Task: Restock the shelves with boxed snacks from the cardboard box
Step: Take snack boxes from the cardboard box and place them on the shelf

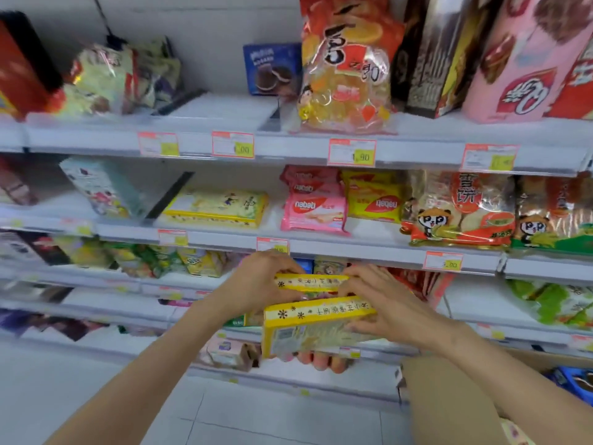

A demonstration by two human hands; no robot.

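Note:
Two yellow snack boxes are held in front of the shelves at lower centre. My left hand (pixel 260 281) grips the upper yellow box (pixel 308 282) by its left end. My right hand (pixel 382 303) lies across both boxes, its fingers curling under the lower yellow box (pixel 314 329). A matching yellow box (pixel 218 205) lies flat on the middle shelf (pixel 224 234). The cardboard box (pixel 449 399) stands at the lower right, its flap showing beside my right forearm.
Pink and yellow wafer packs (pixel 316 207) and panda rice-cracker bags (pixel 462 213) fill the middle shelf's right side. The top shelf carries a blue cookie box (pixel 272 69) and a large bag (pixel 349 65), with bare space left of them. Price tags line the shelf edges.

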